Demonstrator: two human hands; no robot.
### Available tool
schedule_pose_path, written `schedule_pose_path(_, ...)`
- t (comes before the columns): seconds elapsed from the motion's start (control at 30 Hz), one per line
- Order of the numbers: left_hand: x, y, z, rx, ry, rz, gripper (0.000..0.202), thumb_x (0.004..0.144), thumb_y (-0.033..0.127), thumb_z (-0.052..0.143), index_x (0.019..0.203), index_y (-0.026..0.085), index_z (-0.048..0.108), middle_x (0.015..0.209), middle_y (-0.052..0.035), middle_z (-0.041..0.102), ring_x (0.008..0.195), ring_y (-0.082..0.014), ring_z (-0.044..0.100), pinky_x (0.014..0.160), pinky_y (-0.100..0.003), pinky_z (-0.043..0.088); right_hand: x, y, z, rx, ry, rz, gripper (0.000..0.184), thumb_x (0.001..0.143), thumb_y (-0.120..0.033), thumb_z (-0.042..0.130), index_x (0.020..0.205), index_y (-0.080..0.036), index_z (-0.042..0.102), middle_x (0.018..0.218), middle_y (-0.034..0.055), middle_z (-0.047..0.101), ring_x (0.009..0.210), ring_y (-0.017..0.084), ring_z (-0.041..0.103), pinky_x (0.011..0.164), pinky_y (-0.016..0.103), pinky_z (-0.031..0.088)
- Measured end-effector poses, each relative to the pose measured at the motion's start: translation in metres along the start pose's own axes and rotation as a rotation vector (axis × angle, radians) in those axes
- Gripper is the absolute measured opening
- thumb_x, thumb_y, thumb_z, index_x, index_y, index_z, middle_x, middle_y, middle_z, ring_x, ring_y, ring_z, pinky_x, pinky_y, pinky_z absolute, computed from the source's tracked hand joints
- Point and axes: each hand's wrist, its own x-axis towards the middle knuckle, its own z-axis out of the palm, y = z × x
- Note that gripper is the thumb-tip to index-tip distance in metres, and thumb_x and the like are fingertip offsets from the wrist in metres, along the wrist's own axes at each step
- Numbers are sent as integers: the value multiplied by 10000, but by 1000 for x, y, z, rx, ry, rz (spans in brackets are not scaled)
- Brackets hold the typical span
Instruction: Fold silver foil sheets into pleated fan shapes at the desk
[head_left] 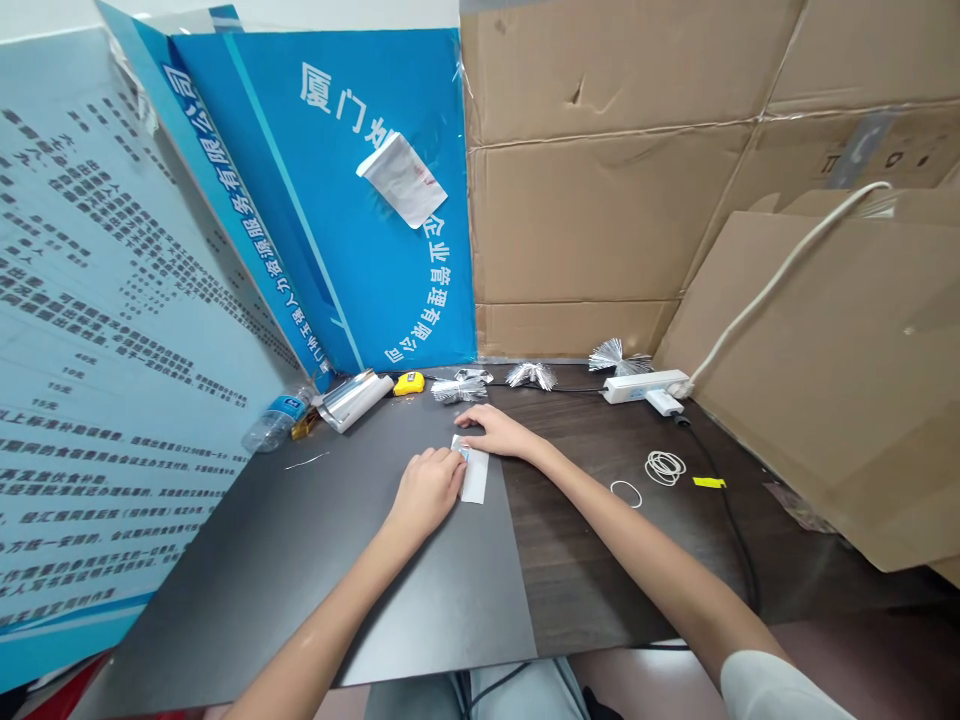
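Just above the middle of the frame, a silvery strip (475,480) lies flat on the dark mat (337,570) that covers the left part of the surface (600,560). The left hand (426,492) has its fingers curled tight onto the strip's upper left edge, seemingly nipping it. The right hand (498,432) lies flat and spread across the strip's top end, pressing down and gripping nothing.

The strip looks like thin foil or film: almost weightless, limp, slick, and quick to crease or tear. I'd say it is best taken by an edge or corner with a light pinch while the other palm pins it.

Toward the upper middle of the frame sit a foil roll (352,398), a yellow tape measure (409,382) and shiny tinsel bows (459,389). A power strip (645,385) sits further right. Rubber bands (665,466) lie right of centre, and a water bottle (274,420) rests on its side at centre left
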Motion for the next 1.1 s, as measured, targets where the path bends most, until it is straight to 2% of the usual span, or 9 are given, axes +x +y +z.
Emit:
schedule_pose_path(0.23, 0, -3, 1, -122, 17, -28, 250, 1083, 313, 442, 1012, 225, 665, 1050, -70, 711, 942, -256, 609, 771, -356, 426, -21, -5, 9, -29, 89, 87, 381, 901, -277, 756, 1260, -163, 696, 1293, 124, 683, 1260, 279, 577, 1118, 444, 435)
schedule_pose_path(0.37, 1, -9, 3, -269, 30, -107, 200, 1037, 347, 514, 1060, 254, 689, 1317, -76, 643, 1105, -280, 590, 920, -415, 461, -31, -15, 14, -77, 128, 182, 506, 884, -325, 761, 1344, -148, 645, 1363, 151, 626, 1327, 313, 508, 1135, 460, 421)
schedule_pose_path(0.43, 3, -11, 5, -330, 21, -176, 182, 1002, 368, 565, 1062, 276, 710, 1389, -72, 603, 1215, -307, 555, 1000, -469, 446, -36, -23, 15, -111, 153, 241, 518, 895, -358, 747, 1350, -138, 634, 1373, 157, 619, 1339, 328, 492, 1146, 471, 412)
schedule_pose_path(0.53, 6, -13, 7, -370, 2, -234, 175, 971, 377, 597, 1048, 288, 726, 1400, -62, 597, 1289, -327, 514, 1059, -512, 420, -41, -32, 15, -145, 163, 282, 527, 911, -389, 728, 1364, -145, 615, 1396, 156, 609, 1350, 334, 484, 1148, 480, 410)
schedule_pose_path(0.63, 7, -12, 5, -361, 10, -220, 193, 969, 382, 596, 1067, 285, 731, 1386, -60, 605, 1258, -320, 530, 1035, -493, 439, -43, -36, 15, -172, 174, 289, 542, 910, -372, 731, 1385, -152, 593, 1412, 151, 598, 1342, 330, 486, 1146, 480, 412)
schedule_pose_path(0.8, 5, -7, 1, -274, 45, -155, 240, 993, 387, 572, 1134, 273, 728, 1268, -65, 663, 1150, -293, 574, 934, -418, 469, -43, -32, 17, -190, 203, 162, 407, 924, -321, 718, 1294, -169, 643, 1339, 120, 633, 1291, 296, 509, 1118, 447, 431)
schedule_pose_path(0.87, 3, -6, 0, -214, 55, -140, 263, 1003, 394, 562, 1160, 267, 731, 1209, -70, 680, 1118, -291, 582, 893, -399, 469, -38, -26, 14, -168, 166, 132, 410, 911, -301, 725, 1298, -183, 657, 1338, 113, 645, 1276, 288, 530, 1105, 444, 438)
schedule_pose_path(0.97, 2, -4, 0, -145, 52, -137, 299, 1006, 405, 563, 1200, 264, 740, 1144, -78, 690, 1062, -286, 594, 848, -386, 467, -22, -16, 8, -129, 34, 161, 391, 895, -257, 725, 1282, -205, 708, 1349, 115, 665, 1264, 292, 569, 1107, 475, 427)
schedule_pose_path(1.1, 2, -1, -1, -97, 53, -147, 343, 1007, 415, 560, 1253, 257, 740, 1110, -89, 691, 1019, -280, 600, 822, -379, 463, 6, -8, -1, -94, -99, 111, 321, 925, -142, 628, 1203, -218, 767, 1294, 92, 726, 1300, 270, 588, 1166, 478, 370)
